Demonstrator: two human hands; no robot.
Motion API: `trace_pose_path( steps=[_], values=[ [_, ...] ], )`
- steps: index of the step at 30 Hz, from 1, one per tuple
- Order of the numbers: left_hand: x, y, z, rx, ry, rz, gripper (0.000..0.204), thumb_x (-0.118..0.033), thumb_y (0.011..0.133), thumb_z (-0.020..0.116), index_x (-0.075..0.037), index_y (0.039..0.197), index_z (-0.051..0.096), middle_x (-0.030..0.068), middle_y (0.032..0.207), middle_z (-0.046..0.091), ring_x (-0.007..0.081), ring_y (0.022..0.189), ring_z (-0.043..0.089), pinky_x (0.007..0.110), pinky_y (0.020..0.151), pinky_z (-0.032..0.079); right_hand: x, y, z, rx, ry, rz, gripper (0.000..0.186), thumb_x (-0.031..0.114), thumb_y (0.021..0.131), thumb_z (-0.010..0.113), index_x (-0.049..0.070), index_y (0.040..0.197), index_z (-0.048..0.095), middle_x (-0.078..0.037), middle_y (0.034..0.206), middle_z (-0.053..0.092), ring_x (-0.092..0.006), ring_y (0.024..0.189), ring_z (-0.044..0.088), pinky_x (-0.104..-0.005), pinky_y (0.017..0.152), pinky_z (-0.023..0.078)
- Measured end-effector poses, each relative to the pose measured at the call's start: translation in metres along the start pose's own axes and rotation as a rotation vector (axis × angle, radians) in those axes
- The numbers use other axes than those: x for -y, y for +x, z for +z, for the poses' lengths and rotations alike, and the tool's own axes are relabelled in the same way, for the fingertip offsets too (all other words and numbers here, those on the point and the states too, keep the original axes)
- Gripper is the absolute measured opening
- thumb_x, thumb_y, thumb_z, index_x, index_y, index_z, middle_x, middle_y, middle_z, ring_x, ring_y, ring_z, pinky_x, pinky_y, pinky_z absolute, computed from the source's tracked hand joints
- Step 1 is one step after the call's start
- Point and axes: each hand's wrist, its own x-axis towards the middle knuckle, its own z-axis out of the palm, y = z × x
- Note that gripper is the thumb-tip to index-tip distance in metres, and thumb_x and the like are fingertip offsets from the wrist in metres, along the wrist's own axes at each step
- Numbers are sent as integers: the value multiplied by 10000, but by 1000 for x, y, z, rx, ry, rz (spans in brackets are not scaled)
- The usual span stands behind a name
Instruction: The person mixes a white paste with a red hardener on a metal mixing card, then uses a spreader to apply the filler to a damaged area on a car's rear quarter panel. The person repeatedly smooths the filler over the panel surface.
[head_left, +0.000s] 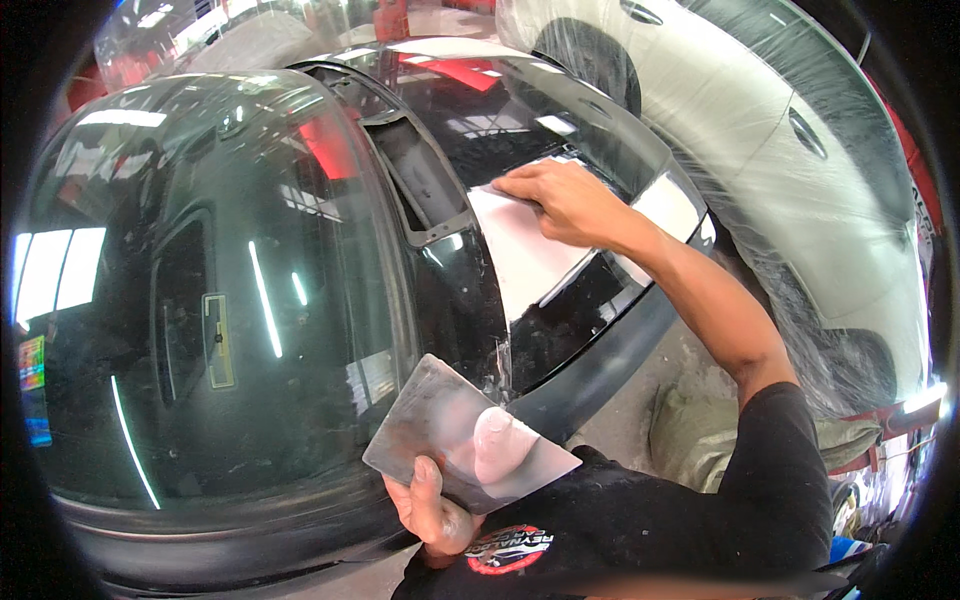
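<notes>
My left hand (433, 500) grips a flat grey plate (410, 435) near the bottom centre, with a mound of pale pink putty (500, 445) on it. My right hand (565, 200) is closed, its fingertips down at a pale pink-white coated patch (525, 265) on the black car panel (570, 340); whatever it holds is hidden or blends into the patch. A second pale patch (670, 210) lies toward the panel's right end. Beside the coated area is an open slot (410, 170) in the bodywork.
A large windscreen (220, 290) fills the left. A white car (820, 240) draped in clear plastic stands close at the right and top. A crumpled greenish sheet (680, 430) lies low at the right. Another plastic-covered vehicle (180, 30) is at the top left.
</notes>
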Motion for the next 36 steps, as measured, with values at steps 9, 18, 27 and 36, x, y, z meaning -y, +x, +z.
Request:
trace_pose_path(
  steps=[9, 18, 27, 36],
  values=[
    [4, -4, 0, 2, -28, 72, 539, -237, 918, 554, 42, 1367, 448, 193, 1273, 546, 290, 1144, 557, 433, 1012, 417, -20, 36, 18, 225, 29, 80, 544, -31, 699, 495, 47, 1206, 679, -168, 1210, 656, -363, 1010, 647, -444, 879, 504],
    [1, -5, 3, -32, 58, 49, 547, -230, 929, 548, 44, 1385, 421, 207, 1293, 533, 311, 1146, 567, 448, 1008, 446, 51, -72, 6, 81, 52, -2, 505, 45, 689, 650, 63, 1194, 665, -127, 1224, 646, -335, 1117, 594, -459, 927, 462],
    [1, -5, 2, -30, 43, 49, 536, -220, 924, 559, 38, 1376, 430, 201, 1280, 539, 311, 1149, 567, 449, 1009, 455, 74, -104, -23, 123, 45, -20, 613, 4, 649, 669, 84, 1255, 623, -126, 1249, 628, -314, 1163, 581, -462, 944, 458],
    [2, -2, 1, -27, 44, 39, 537, -223, 913, 562, 37, 1368, 441, 205, 1260, 554, 309, 1127, 576, 444, 986, 459, -11, -3, 21, -21, -79, -69, 492, -4, 771, 598, 94, 1250, 651, -103, 1292, 617, -327, 1143, 580, -444, 896, 492]
  ],
)
